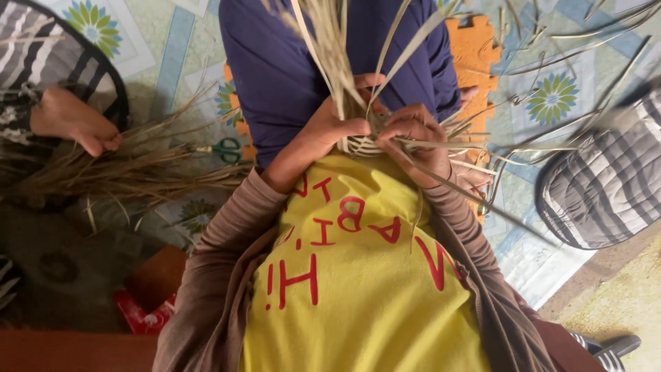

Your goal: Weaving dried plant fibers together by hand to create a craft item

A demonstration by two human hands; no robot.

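Together, both hands (pixel 375 131) grip a half-woven straw bundle (pixel 365 141).

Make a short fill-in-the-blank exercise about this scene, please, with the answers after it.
1. Both hands, left hand and right hand, grip a bundle of dry ____.
2. The scissors on the mat have ____ handles.
3. The wearer's shirt is ____ with red letters.
4. The mat shows ____ patterns.

Answers: strips; green; yellow; flower
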